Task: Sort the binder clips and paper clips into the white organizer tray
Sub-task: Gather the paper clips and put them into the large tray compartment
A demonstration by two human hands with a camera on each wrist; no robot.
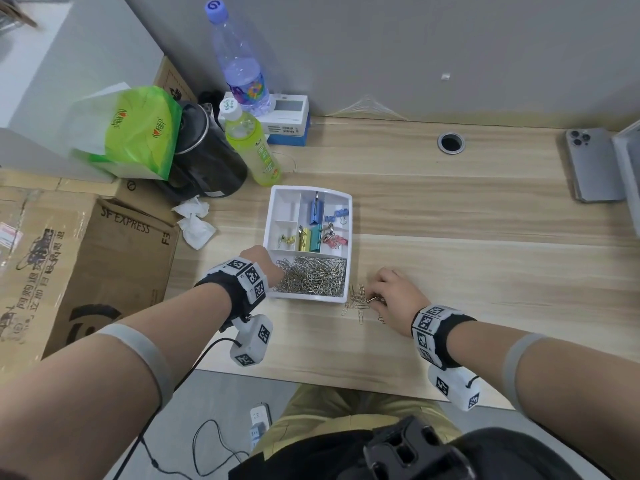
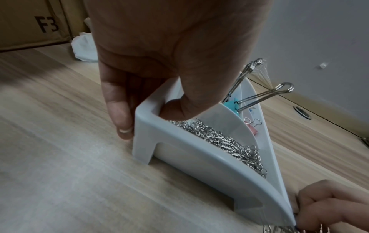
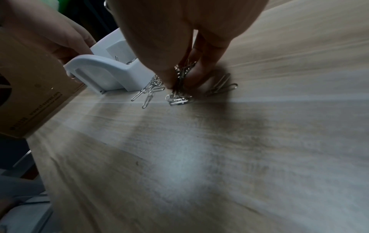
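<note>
The white organizer tray (image 1: 347, 237) sits mid-desk. Its near compartment holds a heap of silver paper clips (image 1: 311, 278); coloured binder clips (image 1: 313, 233) fill the cells behind. My left hand (image 1: 263, 263) grips the tray's near-left corner (image 2: 143, 119), thumb inside the rim above the paper clips (image 2: 223, 141), fingers (image 2: 121, 116) outside the wall. My right hand (image 1: 391, 292) is just right of the tray's near corner, pinching a bunch of loose paper clips (image 3: 180, 88) off the desk. More loose paper clips (image 1: 358, 303) lie scattered beside it, and paper clips (image 3: 148, 93) lie against the tray (image 3: 103, 74).
A cardboard box (image 1: 69, 271) stands left of the desk. Crumpled tissues (image 1: 194, 220), a black kettle (image 1: 204, 157), two bottles (image 1: 252, 150) and a tissue pack (image 1: 135, 133) crowd the back left. A phone (image 1: 592, 164) lies at the far right; a cable hole (image 1: 451, 143) sits at the back.
</note>
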